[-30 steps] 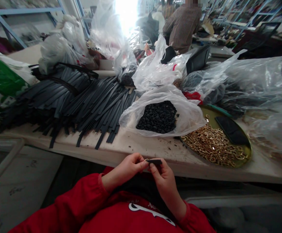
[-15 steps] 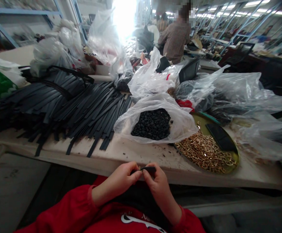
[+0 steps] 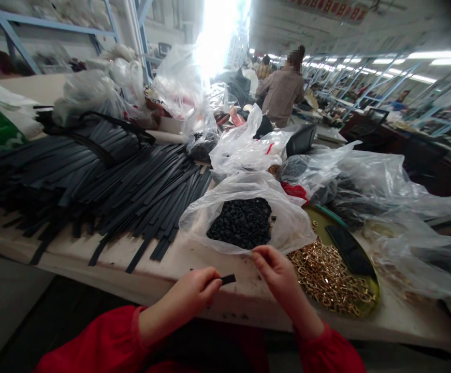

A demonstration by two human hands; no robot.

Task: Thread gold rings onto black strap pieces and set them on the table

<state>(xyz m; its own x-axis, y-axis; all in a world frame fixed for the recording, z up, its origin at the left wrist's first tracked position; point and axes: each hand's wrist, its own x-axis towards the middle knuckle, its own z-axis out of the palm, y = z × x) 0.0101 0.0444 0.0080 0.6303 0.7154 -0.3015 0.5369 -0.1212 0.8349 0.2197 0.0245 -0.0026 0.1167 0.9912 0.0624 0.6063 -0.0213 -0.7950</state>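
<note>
The left hand (image 3: 192, 292) pinches a short black strip (image 3: 228, 278) in a closed grip, just above the table's (image 3: 186, 255) near edge. The right hand (image 3: 279, 272) hovers at the rim of the plastic bag (image 3: 291, 223) of black pieces. I cannot tell whether its grip holds anything.

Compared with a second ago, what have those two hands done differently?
The right hand let go of the small black strip and moved up toward the bag of black pieces. The left hand still pinches it. The strap pile and tray of gold buckles stayed put.
</note>
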